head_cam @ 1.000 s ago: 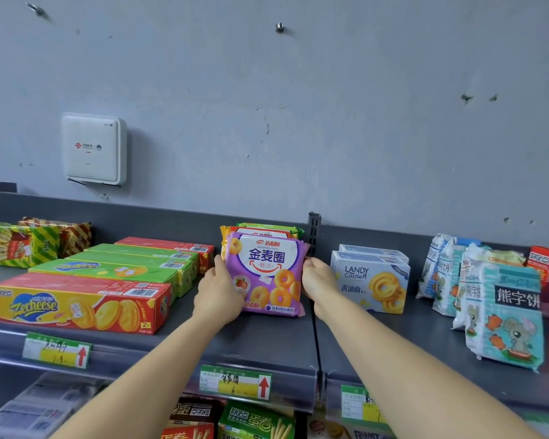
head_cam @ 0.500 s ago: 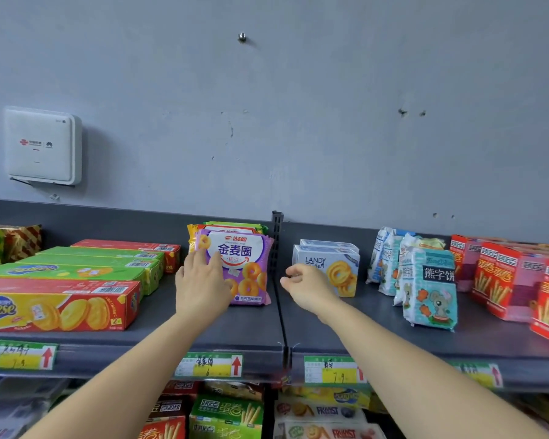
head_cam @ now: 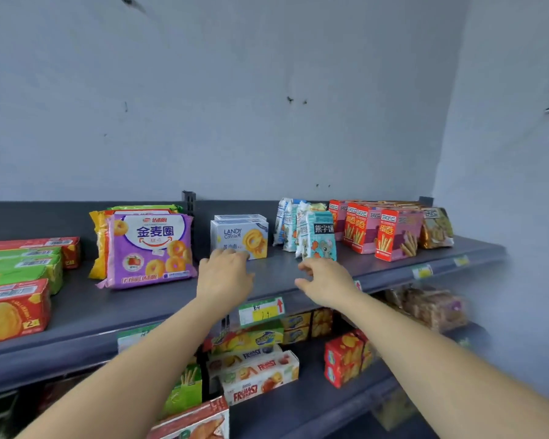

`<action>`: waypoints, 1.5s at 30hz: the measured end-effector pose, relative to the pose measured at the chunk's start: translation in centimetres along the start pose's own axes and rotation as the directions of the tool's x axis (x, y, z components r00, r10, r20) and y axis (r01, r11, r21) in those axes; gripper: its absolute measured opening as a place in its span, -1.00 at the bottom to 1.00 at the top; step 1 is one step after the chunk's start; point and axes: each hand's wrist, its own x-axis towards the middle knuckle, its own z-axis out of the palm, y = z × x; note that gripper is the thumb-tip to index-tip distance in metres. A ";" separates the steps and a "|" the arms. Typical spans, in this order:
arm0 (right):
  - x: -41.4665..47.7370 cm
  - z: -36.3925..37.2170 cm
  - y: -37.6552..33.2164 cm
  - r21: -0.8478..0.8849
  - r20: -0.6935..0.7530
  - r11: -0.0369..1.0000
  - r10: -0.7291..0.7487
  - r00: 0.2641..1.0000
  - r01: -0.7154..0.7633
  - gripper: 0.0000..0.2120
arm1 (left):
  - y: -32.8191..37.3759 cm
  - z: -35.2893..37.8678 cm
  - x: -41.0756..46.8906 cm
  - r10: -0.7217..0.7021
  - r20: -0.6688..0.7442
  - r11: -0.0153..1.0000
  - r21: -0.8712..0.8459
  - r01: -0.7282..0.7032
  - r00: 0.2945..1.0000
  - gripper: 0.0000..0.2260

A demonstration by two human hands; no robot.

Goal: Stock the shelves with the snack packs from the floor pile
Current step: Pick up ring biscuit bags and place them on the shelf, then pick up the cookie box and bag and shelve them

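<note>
A purple cookie pack stands upright on the top shelf, leaning on yellow and green packs behind it. My left hand hovers to its right, fingers spread and empty, fingertips at the foot of the white Landy Castle box. My right hand is open and empty too, just in front of the teal bear-biscuit pack. Neither hand holds anything.
Flat red and green biscuit boxes lie at the left of the top shelf. Red stick-biscuit boxes stand at the right. The lower shelf carries Fruiast boxes and small red boxes. Grey walls close in behind and to the right.
Both hands let go of the purple cookie pack and moved right along the shelf. The view swung right, so the wall box at left is out of sight.
</note>
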 end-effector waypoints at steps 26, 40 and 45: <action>-49.8 -20.5 34.9 -0.276 -0.122 0.550 0.793 0.596 -0.788 -0.54 | 52.3 7.1 -25.7 0.864 0.190 0.500 -0.423 -0.755 0.466 -0.68; -77.9 -23.7 43.0 -0.233 -0.173 0.094 0.976 0.136 -0.968 -0.64 | 73.4 9.9 -48.1 0.992 0.122 0.084 -0.585 -0.807 0.015 -0.77; -84.7 -22.8 46.8 -0.144 -0.143 -0.067 0.989 -0.046 -0.987 -0.59 | 79.8 12.0 -54.4 0.985 0.103 -0.047 -0.611 -0.790 -0.138 -0.77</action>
